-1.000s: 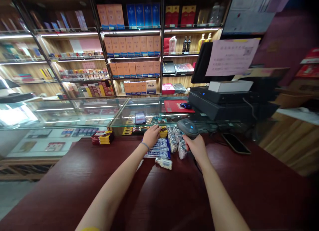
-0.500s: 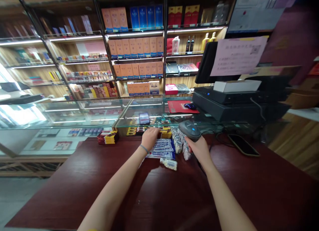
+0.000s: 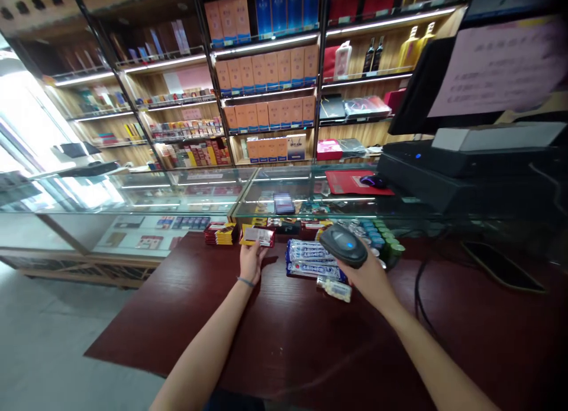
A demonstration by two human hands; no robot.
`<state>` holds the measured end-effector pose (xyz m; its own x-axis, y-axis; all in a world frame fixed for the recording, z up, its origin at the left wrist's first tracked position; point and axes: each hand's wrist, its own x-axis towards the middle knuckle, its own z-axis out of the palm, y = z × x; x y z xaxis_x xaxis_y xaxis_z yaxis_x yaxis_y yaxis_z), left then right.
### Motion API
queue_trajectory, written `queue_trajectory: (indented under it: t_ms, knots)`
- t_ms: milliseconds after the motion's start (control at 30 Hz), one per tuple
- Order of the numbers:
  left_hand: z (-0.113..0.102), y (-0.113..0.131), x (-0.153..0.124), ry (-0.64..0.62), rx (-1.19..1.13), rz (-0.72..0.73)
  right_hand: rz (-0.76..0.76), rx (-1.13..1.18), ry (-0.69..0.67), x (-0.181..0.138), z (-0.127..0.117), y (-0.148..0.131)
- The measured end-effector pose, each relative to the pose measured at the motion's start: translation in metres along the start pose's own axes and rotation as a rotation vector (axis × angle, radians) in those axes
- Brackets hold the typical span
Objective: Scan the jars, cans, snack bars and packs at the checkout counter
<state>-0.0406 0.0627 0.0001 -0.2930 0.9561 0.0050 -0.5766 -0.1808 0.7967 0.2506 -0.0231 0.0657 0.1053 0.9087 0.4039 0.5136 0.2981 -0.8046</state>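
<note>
My left hand pinches a red-and-yellow wrapped packet, its pale label side facing up. Just left of it sits a stack of similar packets. My right hand is wrapped round a dark handheld barcode scanner, whose head points toward the left and shows a small blue light. Under and beside the scanner lie several blue-and-white wrapped packets. A small clear pack with pale contents lies in front of them. Behind my right hand stand several small containers with green tops, partly covered by it.
The dark red wooden table meets a glass display counter. At the right are a monitor, a black cash-drawer unit, a phone and a cable. A mouse rests on a red mat. Stocked shelves stand behind.
My left hand has moved left from the row of goods and now holds a red-and-yellow packet. The scanner stays in my right hand, over the goods. The view has turned left.
</note>
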Motion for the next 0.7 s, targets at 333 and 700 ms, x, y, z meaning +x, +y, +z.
queue_trajectory:
  t_ms: [333,700]
  knots:
    - [-0.009,-0.005,0.007,0.093,-0.136,-0.104,-0.090,-0.110,-0.359,-0.030,0.034,-0.021]
    - [-0.010,-0.006,0.007,0.090,-0.144,-0.099,-0.055,-0.153,-0.381,-0.029,0.035,-0.019]
